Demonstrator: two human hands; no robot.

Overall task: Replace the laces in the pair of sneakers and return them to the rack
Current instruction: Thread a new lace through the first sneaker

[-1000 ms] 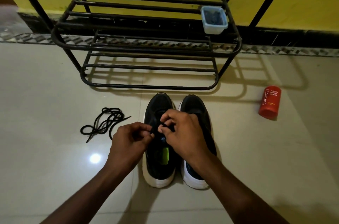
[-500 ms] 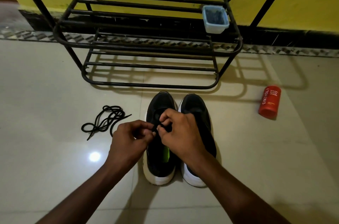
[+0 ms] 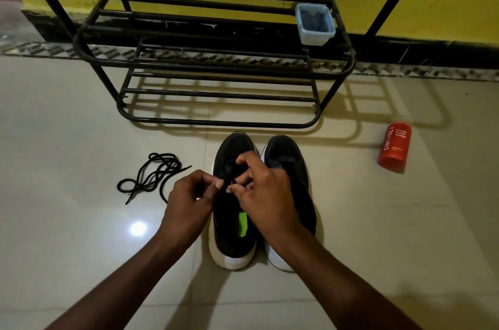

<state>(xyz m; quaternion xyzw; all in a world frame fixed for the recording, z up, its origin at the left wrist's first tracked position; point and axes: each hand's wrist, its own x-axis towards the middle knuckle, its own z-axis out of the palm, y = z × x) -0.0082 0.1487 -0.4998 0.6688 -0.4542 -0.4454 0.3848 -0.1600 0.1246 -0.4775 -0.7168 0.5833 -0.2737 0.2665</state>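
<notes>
Sneakers (image 3: 286,151) stand side by side on the tiled floor (image 3: 67,140) at lower centre of the frame, toes toward the rack (image 3: 216,122) that fills the upper middle. Both hands meet over the shoe on the frame's left (image 3: 232,243). The left hand (image 3: 189,202) and the right hand (image 3: 266,194) have their fingers curled, fingertips nearly touching, and each seems to pinch a black lace (image 3: 229,165) at the eyelets (black on black, so which eyelet is hard to tell). A loop of that lace shows on the upper, toward the toe. The other shoe (image 3: 299,175) lies partly under the right wrist; whether it carries a lace cannot be told. A loose lace (image 3: 154,175) lies tangled on the floor at middle left, well apart from the pair.

As I judge it, the task is somewhere in its early or middle part: one shoe is being worked at the laces, and finishing both shoes and setting the pair on the rack remain. A small plastic tub (image 3: 314,24) sits on the rack at upper right, and a red bottle (image 3: 394,146) lies on the floor at right.
</notes>
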